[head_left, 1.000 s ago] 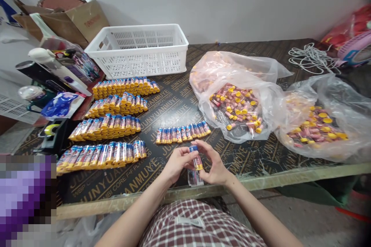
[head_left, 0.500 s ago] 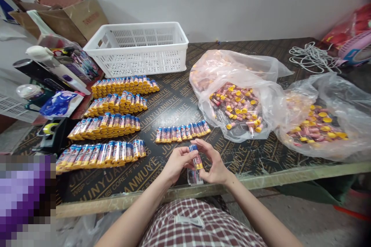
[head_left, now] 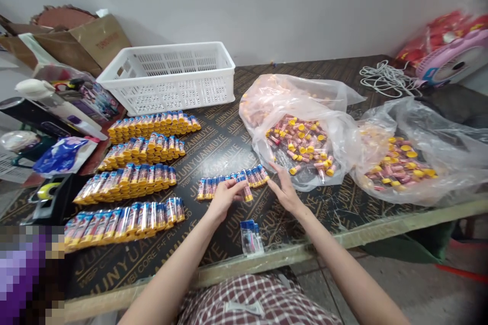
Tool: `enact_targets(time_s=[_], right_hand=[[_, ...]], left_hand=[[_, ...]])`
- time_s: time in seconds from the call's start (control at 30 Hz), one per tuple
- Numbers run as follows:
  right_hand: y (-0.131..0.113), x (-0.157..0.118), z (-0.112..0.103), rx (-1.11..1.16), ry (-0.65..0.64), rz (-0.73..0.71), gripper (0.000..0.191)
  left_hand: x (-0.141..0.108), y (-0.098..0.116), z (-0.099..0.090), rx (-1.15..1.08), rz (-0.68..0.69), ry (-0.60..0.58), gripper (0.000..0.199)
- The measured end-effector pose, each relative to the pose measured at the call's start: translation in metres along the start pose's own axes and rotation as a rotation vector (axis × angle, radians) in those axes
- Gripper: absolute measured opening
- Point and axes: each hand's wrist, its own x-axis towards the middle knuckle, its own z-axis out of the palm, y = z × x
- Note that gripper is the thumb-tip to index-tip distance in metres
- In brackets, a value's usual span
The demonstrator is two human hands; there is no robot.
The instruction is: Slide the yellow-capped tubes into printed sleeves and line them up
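Observation:
My left hand [head_left: 225, 198] pinches a small tube [head_left: 247, 190] with a blue top and yellow base, just in front of a short row of like tubes [head_left: 208, 187]. My right hand [head_left: 284, 190] is open at the right end of that row, its fingers apart and nothing in it. Nearer the table's front edge lies a small clear packet [head_left: 251, 237] with blue tops. Beyond my right hand an open plastic bag [head_left: 301, 144] holds many pink tubes with yellow ends.
Stacked rows of tubes [head_left: 125, 177] fill the left side. Behind them stands a white basket [head_left: 171, 86]. A tape dispenser [head_left: 53, 198] is at the far left. Another bag of tubes [head_left: 404, 162], a white cord [head_left: 389, 78] and a pink fan [head_left: 453, 63] are at the right.
My left hand has carried the tube forward to the short row. My right hand has let go of the tube and moved forward and right. The small packet is now uncovered.

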Motion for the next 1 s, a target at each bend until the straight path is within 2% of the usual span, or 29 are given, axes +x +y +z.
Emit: enact_targets(time_s=[0.07, 0.2, 0.33, 0.57, 0.7, 0.83, 0.9, 1.0], right_hand=[[0.03, 0.014, 0.003, -0.226, -0.046, 0.002, 0.046], [0.067, 0.029, 0.006, -0.385, -0.074, 0.021, 0.045], [0.075, 0.026, 0.007, -0.505, -0.057, 0.041, 0.05], [0.076, 0.024, 0.009, -0.559, -0.022, 0.002, 0.05], [0.076, 0.018, 0.006, -0.557, 0.045, -0.025, 0.045], [0.079, 0.023, -0.006, -0.581, 0.173, 0.021, 0.04], [0.081, 0.039, -0.013, -0.598, 0.181, 0.04, 0.039], [0.082, 0.079, -0.02, -0.63, 0.089, 0.034, 0.032]], left_hand=[[0.026, 0.004, 0.009, 0.104, 0.015, 0.051, 0.028], [0.07, 0.003, 0.034, 0.265, 0.051, 0.122, 0.028], [0.097, -0.004, 0.048, 0.407, 0.129, 0.144, 0.026], [0.116, -0.011, 0.047, 0.617, 0.223, 0.184, 0.028], [0.102, -0.001, 0.047, 0.813, 0.277, 0.17, 0.034], [0.054, -0.003, 0.035, 0.994, 0.327, 0.039, 0.032], [0.023, -0.014, 0.024, 1.115, 0.253, -0.086, 0.031], [-0.017, -0.036, 0.009, 1.309, 0.123, -0.195, 0.016]])
